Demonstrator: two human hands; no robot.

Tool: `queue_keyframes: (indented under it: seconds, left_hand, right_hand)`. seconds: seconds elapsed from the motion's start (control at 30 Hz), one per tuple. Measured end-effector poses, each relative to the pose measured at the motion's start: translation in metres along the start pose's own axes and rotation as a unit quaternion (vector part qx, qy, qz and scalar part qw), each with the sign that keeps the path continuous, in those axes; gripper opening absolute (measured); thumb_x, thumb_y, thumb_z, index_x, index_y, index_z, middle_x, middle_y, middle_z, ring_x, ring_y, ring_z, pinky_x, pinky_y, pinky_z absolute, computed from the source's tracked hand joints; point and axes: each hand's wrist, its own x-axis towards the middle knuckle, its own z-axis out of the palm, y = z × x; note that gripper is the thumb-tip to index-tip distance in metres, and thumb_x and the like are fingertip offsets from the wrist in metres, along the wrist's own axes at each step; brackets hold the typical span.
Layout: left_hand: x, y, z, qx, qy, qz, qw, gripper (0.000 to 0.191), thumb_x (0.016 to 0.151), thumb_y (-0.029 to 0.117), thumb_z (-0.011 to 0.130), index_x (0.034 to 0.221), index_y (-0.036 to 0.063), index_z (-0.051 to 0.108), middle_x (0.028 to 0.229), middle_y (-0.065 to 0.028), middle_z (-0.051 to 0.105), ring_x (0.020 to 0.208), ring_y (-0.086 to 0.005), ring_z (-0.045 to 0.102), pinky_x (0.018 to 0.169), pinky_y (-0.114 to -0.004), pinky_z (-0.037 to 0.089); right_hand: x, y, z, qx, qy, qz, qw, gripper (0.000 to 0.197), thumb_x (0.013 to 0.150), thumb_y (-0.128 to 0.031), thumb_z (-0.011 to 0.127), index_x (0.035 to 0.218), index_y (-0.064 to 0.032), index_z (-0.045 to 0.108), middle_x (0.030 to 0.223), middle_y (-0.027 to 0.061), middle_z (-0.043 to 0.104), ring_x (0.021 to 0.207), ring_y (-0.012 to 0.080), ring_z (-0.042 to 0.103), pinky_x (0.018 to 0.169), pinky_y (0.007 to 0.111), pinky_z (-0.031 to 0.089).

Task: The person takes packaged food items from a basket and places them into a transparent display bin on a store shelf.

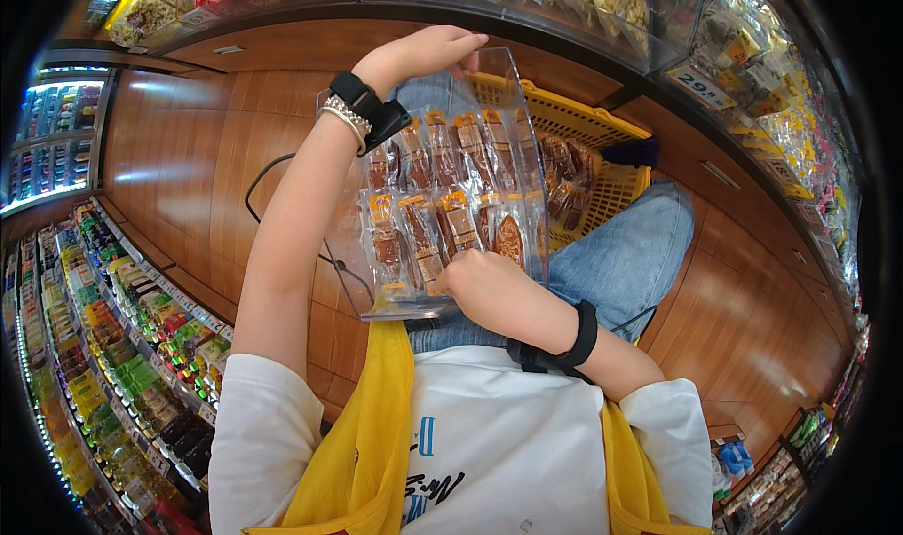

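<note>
A clear plastic bin sits tilted over my lap. In it lie two rows of clear packets of reddish-brown food with orange ends. My left hand is at the bin's far rim, its fingers bent over the edge and partly hidden. Its forearm crosses the left side of the bin. At the near row, my right hand has its curled fingers on the lower end of a packet. The fingertips are partly out of sight.
A yellow plastic basket with more such packets stands beyond the bin, by my knee. Shelving with bagged goods curves along the far side and right. Bottle shelves line the left. A black cable hangs left of the bin.
</note>
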Motion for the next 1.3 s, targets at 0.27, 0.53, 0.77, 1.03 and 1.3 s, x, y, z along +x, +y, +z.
queue_keyframes:
  seconds: [0.27,0.53,0.77,1.03,1.3]
  left_hand:
    - [0.0,-0.004,0.001,-0.016,0.002,-0.01,1.0,0.046,0.096,0.047,0.037,0.086,0.0088,0.061,0.09,-0.0003,0.065,0.082,-0.0132,0.059,0.077,-0.03,0.043]
    - [0.003,-0.004,0.002,-0.04,-0.003,-0.005,0.999,0.044,0.096,0.044,0.038,0.085,0.0075,0.06,0.087,-0.0017,0.064,0.082,-0.0142,0.059,0.077,-0.029,0.043]
    - [0.006,-0.008,0.003,-0.046,-0.004,0.008,0.999,0.045,0.097,0.043,0.038,0.084,0.0062,0.06,0.086,-0.0023,0.063,0.079,-0.0142,0.057,0.076,-0.028,0.043]
    - [0.001,-0.004,0.003,-0.028,0.007,0.011,1.0,0.046,0.097,0.044,0.038,0.083,0.007,0.061,0.087,-0.0016,0.063,0.08,-0.0134,0.057,0.076,-0.028,0.043]
    - [-0.006,0.002,0.002,-0.021,0.016,0.008,1.0,0.046,0.096,0.045,0.037,0.083,0.0083,0.062,0.087,-0.0011,0.064,0.081,-0.0126,0.058,0.075,-0.028,0.042]
  right_hand:
    - [0.01,-0.005,-0.007,0.015,0.068,0.124,0.99,0.038,0.079,-0.006,0.064,0.111,0.0095,0.05,0.078,0.0268,0.062,0.077,0.042,0.062,0.067,0.044,0.052]
    - [0.026,0.012,-0.004,0.099,0.029,0.126,0.987,0.016,0.081,-0.009,0.064,0.085,0.0062,0.061,0.061,0.016,0.063,0.058,0.0278,0.065,0.059,0.035,0.052]
    - [0.03,0.01,0.0,0.201,-0.016,0.151,0.968,0.018,0.087,-0.01,0.055,0.08,0.0051,0.063,0.056,0.0086,0.063,0.049,0.0141,0.061,0.052,0.027,0.049]
    - [0.024,0.003,0.01,0.131,0.021,0.186,0.974,0.018,0.084,-0.012,0.06,0.075,0.0033,0.063,0.061,0.0145,0.063,0.052,0.024,0.06,0.052,0.034,0.05]
    - [-0.001,-0.015,-0.011,-0.086,0.194,0.164,0.963,0.027,0.075,0.004,0.058,0.101,0.0044,0.049,0.083,0.023,0.059,0.076,0.0393,0.064,0.064,0.042,0.054]
